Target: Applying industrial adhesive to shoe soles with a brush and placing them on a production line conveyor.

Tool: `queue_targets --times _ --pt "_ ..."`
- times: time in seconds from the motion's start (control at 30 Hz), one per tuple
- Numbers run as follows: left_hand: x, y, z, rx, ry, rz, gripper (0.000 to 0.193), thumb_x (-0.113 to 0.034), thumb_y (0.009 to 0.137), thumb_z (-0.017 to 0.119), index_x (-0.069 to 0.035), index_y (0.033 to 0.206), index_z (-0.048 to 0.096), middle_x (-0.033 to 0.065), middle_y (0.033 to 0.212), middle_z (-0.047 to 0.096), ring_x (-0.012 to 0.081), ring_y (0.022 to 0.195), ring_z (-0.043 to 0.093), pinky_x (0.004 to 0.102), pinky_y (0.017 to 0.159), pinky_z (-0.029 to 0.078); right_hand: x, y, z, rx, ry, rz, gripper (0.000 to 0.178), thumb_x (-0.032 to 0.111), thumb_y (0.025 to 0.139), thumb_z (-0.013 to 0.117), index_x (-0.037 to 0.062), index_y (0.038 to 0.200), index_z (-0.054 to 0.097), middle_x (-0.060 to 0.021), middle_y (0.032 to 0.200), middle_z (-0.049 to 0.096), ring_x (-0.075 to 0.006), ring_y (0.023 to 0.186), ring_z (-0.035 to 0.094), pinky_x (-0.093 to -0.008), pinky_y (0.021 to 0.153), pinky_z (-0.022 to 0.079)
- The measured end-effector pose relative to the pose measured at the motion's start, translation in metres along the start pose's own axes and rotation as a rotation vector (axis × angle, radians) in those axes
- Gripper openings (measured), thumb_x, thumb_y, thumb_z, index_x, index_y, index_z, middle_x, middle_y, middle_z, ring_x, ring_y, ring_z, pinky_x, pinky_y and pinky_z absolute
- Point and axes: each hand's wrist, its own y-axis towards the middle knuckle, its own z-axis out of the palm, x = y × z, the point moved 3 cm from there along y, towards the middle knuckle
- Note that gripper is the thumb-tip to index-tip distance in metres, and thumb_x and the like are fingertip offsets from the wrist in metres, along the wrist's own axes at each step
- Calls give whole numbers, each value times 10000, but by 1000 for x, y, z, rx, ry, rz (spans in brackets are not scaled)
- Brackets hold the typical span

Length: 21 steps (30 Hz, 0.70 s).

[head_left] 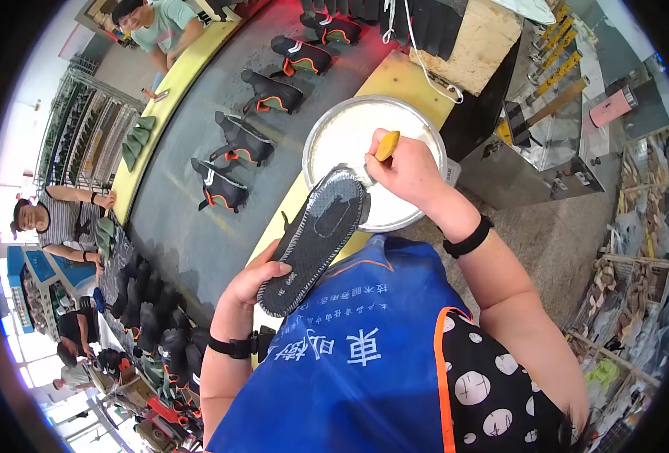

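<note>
My left hand (250, 281) grips a black shoe upper (310, 245) by one end, its stitched underside turned up. A wet, shiny patch covers the far part of that underside. My right hand (411, 167) is closed around a brush (388, 145) with a yellow handle. The brush's head is at the far end of the shoe upper, beside its edge; its bristles are mostly hidden. Underneath both stands a round metal pot (396, 224) of white liquid (347, 134), partly covered by the shoe upper and my right hand.
Several black shoe uppers with orange trim (225, 187) lie in a row on a grey conveyor belt (164, 177). Green shoe lasts (139, 137) stand on its yellow far edge. A metal machine (553, 162) is at the right. Other people are across the belt.
</note>
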Motion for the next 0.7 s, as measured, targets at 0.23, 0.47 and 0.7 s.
queue_targets --times 0.23,0.47,0.7 --pt "-3 5 6 -70 91 191 716 -172 786 654 28 1429 411 134 1248 608 192 1103 617 305 960 493 6 -3 11 -243 112 28 186 161 898 673 49 832 540 -122 676 608 -304 603 620 -387 570 473" --pt "5 15 11 -205 9 281 708 -154 794 663 25 1429 404 138 1243 601 200 1096 611 320 958 488 14 -37 24 -316 148 158 186 131 888 690 46 812 543 -107 647 594 -256 558 610 -356 535 460" --pt "8 19 11 -236 67 343 727 -159 802 655 27 1445 372 151 1288 568 215 1149 583 324 986 473 21 -30 11 -327 149 107 190 109 891 697 48 790 548 -92 611 573 -228 530 591 -346 519 443"
